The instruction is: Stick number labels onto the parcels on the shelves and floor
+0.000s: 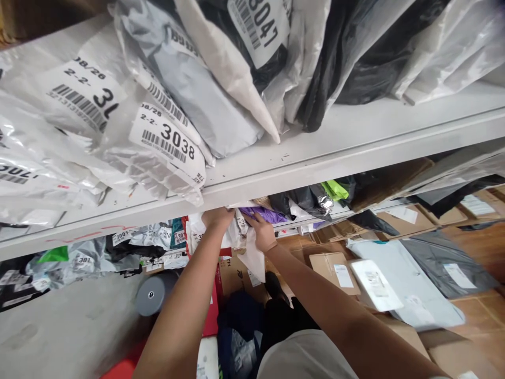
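Note:
Both my arms reach under the grey upper shelf [315,158] into the shelf below. My left hand [216,219] is closed on a white plastic parcel [252,258] that hangs down from the lower shelf; its fingertips are hidden under the shelf edge. My right hand [262,231] grips the same white parcel from the right, fingers curled on it, just below a purple parcel [262,213]. Labelled bags sit packed around both hands.
The upper shelf holds several white, grey and black mailer bags, one labelled 3038 [169,145], another 3047 [258,26]. Cardboard boxes [335,268] and grey bags [445,263] lie on the floor at right. A grey roll [152,295] and a red box [213,310] stand below.

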